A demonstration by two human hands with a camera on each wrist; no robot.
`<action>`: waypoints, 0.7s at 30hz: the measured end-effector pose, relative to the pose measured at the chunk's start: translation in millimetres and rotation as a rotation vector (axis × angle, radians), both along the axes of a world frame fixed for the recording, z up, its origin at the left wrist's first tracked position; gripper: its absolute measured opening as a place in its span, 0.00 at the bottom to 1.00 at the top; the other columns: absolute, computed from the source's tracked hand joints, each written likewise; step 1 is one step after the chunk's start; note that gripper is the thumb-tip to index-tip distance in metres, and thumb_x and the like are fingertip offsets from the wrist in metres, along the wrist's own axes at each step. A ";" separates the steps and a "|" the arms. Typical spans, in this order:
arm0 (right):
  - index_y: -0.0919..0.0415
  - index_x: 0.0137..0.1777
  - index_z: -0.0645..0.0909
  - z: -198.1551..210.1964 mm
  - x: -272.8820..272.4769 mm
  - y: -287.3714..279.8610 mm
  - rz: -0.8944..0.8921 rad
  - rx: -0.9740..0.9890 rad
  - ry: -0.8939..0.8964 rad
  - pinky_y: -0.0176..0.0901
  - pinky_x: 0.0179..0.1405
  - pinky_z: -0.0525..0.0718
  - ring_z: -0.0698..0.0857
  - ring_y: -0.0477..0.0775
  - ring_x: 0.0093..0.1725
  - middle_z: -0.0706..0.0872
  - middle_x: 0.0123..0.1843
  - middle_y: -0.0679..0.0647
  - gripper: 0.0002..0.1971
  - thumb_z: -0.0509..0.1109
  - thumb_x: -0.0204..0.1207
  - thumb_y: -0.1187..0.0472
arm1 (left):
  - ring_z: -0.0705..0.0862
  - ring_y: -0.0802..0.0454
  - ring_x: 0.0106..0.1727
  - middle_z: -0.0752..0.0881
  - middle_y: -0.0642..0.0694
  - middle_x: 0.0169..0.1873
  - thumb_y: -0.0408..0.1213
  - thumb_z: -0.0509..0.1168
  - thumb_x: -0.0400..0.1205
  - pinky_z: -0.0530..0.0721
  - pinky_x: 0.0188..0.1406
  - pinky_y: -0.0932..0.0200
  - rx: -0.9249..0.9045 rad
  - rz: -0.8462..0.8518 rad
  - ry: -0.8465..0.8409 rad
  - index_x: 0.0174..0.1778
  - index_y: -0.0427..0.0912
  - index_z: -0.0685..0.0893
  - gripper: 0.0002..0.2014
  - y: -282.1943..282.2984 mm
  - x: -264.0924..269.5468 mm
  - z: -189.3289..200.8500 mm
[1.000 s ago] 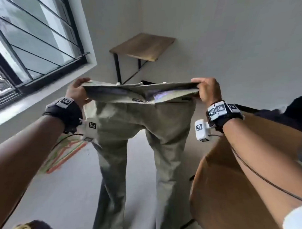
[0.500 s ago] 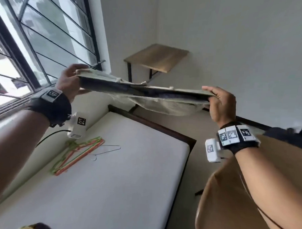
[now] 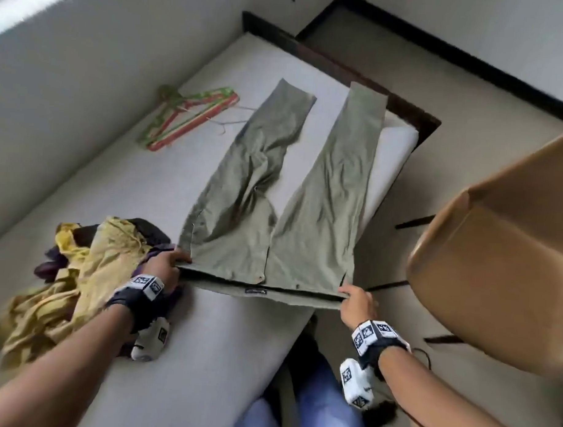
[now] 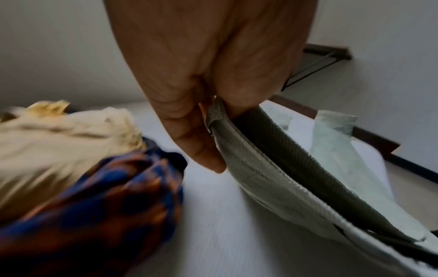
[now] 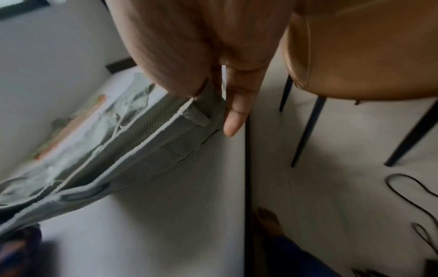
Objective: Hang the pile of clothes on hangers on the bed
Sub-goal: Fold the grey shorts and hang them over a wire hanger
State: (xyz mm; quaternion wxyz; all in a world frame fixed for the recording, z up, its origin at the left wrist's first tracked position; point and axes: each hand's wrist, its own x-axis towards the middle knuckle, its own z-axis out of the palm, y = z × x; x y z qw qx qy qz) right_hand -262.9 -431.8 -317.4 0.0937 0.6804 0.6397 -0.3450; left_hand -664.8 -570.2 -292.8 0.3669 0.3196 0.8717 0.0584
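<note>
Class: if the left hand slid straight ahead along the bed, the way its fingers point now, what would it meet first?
The trousers: the left hand already pinches their waistband corner, so it would push into that cloth at once. The hangers lie off to the left of that line, though depth is hard to judge.

Soft daylight from upper left; wrist views dim, motion-blurred, edges warped.
</note>
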 end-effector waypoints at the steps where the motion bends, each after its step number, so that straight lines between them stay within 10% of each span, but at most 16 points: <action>1: 0.49 0.65 0.89 -11.0 2.4 -19.2 0.002 -0.023 -0.025 0.49 0.65 0.79 0.82 0.71 0.67 0.86 0.66 0.67 0.23 0.62 0.78 0.71 | 0.86 0.39 0.58 0.88 0.39 0.60 0.20 0.63 0.70 0.83 0.60 0.52 -0.016 0.005 -0.010 0.54 0.52 0.89 0.25 -21.2 8.2 -9.5; 6: 0.61 0.49 0.92 -23.3 5.0 -83.0 -0.163 0.165 0.069 0.44 0.49 0.78 0.86 0.69 0.54 0.84 0.61 0.63 0.22 0.61 0.70 0.82 | 0.84 0.41 0.60 0.87 0.41 0.59 0.15 0.61 0.67 0.75 0.54 0.59 0.170 0.082 -0.028 0.57 0.43 0.87 0.27 -76.2 33.3 -22.8; 13: 0.43 0.36 0.82 35.3 -17.6 -64.5 -0.465 0.265 0.318 0.50 0.38 0.82 0.85 0.63 0.37 0.86 0.38 0.57 0.25 0.57 0.70 0.77 | 0.87 0.40 0.50 0.89 0.45 0.51 0.18 0.63 0.67 0.85 0.52 0.50 0.384 -0.115 -0.028 0.58 0.48 0.84 0.27 -44.8 73.4 38.1; 21: 0.40 0.67 0.80 133.0 -97.0 -56.9 0.176 0.256 0.673 0.44 0.66 0.84 0.88 0.48 0.62 0.92 0.59 0.48 0.24 0.63 0.75 0.64 | 0.89 0.42 0.48 0.89 0.51 0.45 0.33 0.58 0.70 0.85 0.47 0.47 0.579 -0.151 -0.200 0.68 0.56 0.75 0.29 -3.3 158.2 116.4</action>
